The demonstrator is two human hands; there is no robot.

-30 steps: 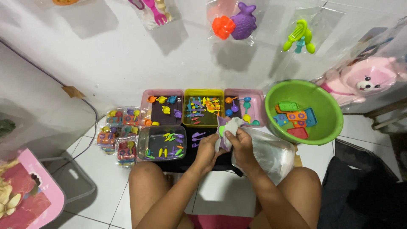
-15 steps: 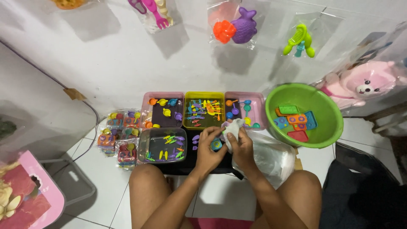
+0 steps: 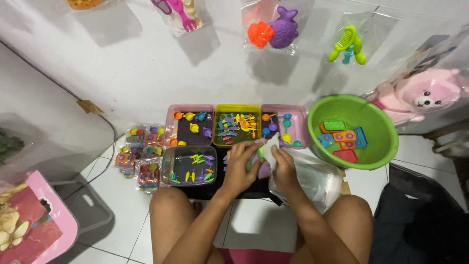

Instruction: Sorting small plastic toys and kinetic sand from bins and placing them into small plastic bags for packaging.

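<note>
In the middle of the frame I have both hands together over a small clear plastic bag (image 3: 267,149). My left hand (image 3: 243,164) has its fingers curled and closed on the left edge of the bag, near a small purple toy piece (image 3: 264,169) that shows just under the hands. My right hand (image 3: 283,164) pinches the bag's right side, fingers together on the plastic. Whether the toy is inside the bag or just behind it, I cannot tell.

Just right of my right hand, low centre-right, lies a stack of clear bags (image 3: 312,178), touching my wrist. Above the hands sits a row of three trays: a pink tray (image 3: 172,117) with small spoons, a yellow tray (image 3: 237,108) of mixed pieces, and another pink tray (image 3: 299,117). Left of my left hand is a clear box (image 3: 167,168) holding little green and orange bits. At right centre a green basin (image 3: 378,129) holds flat coloured blocks. Packed toy packets (image 3: 139,154) lie at the left on the white tiled floor.
</note>
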